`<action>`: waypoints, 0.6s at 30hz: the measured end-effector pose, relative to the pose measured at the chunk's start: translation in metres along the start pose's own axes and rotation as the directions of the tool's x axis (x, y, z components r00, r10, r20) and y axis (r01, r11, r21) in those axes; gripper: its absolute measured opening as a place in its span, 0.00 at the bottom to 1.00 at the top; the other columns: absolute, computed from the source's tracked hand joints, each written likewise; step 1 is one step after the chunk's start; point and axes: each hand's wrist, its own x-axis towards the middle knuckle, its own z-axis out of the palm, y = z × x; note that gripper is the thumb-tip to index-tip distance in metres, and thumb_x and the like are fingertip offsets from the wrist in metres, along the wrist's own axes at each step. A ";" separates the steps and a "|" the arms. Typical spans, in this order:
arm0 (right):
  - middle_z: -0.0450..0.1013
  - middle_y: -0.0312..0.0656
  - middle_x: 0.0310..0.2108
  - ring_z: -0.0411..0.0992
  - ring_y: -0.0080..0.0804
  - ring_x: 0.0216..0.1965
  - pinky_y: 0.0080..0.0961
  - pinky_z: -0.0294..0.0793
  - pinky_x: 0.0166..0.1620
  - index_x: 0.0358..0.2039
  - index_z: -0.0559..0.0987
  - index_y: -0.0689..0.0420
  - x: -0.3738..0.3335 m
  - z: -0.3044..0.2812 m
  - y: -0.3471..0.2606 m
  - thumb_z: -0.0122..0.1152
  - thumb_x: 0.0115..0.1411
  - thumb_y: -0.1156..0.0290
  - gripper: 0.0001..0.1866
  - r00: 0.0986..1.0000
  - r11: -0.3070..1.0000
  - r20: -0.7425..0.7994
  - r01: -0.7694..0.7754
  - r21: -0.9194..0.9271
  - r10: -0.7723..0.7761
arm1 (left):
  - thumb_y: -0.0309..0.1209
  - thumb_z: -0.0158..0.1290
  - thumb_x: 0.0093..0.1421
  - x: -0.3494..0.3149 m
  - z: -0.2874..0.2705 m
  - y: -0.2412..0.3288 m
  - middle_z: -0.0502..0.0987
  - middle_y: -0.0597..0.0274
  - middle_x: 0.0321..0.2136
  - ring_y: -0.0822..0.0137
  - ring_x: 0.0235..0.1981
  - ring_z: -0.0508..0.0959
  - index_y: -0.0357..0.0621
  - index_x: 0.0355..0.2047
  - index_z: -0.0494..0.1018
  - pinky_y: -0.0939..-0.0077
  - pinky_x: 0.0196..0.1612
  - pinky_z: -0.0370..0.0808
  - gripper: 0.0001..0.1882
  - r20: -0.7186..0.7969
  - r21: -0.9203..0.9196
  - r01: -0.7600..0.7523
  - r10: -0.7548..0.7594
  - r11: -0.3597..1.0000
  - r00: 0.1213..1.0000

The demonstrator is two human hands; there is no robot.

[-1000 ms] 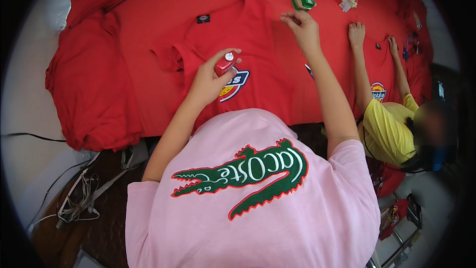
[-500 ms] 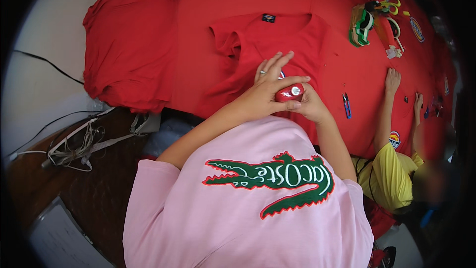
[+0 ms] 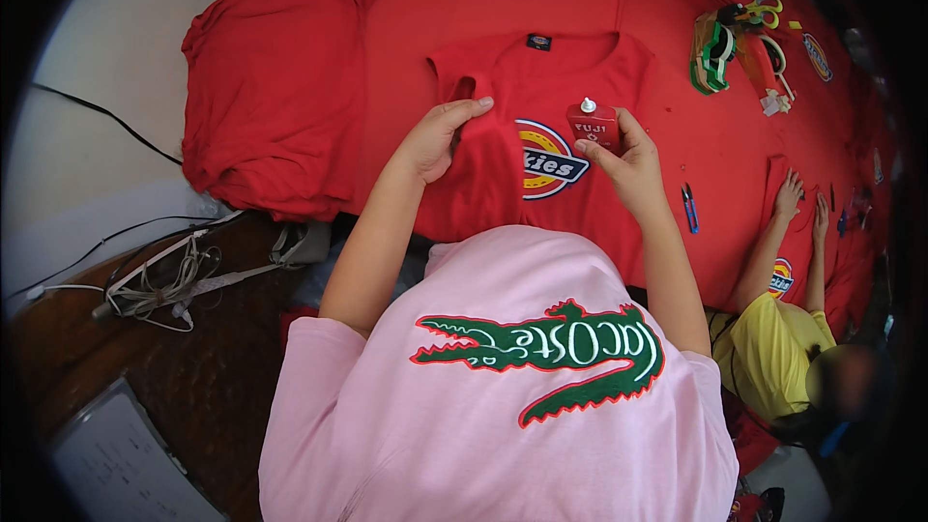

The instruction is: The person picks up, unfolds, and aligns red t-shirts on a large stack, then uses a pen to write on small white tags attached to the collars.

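Note:
A red T-shirt (image 3: 503, 130) with a dark neck label and a colourful oval badge (image 3: 549, 166) on its chest lies on the table before me. At the sleeve on the shirt's left side, my left hand (image 3: 440, 140) is closed on the red cloth; some of its fingers are hidden. Over the chest, beside the badge, my right hand (image 3: 628, 159) grips a small flat red bottle (image 3: 593, 126) between thumb and fingers. The bottle stands upright, its white nozzle pointing up.
Red garments (image 3: 275, 87) are heaped at the left. Blue thread snips (image 3: 689, 208) lie to the right. Beyond them are tape dispensers (image 3: 713, 56) and yellow-handled scissors (image 3: 762, 12). A person in a yellow top (image 3: 768, 353) works at the right. Cables (image 3: 179, 271) tangle at lower left.
My hands, which were together around the bottle, have parted. The left has moved left to the sleeve; the right has raised the bottle and tipped it upright. The badge is now uncovered.

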 end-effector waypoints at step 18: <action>0.79 0.37 0.47 0.75 0.39 0.52 0.37 0.73 0.56 0.48 0.84 0.49 0.037 0.041 -0.038 0.66 0.48 0.81 0.24 0.754 0.421 0.230 0.561 -0.712 -0.616 | 0.35 0.61 0.66 -0.032 -0.004 0.022 0.84 0.62 0.41 0.74 0.42 0.81 0.36 0.47 0.80 0.80 0.49 0.76 0.15 -0.107 0.123 -0.102 0.116 0.987 0.988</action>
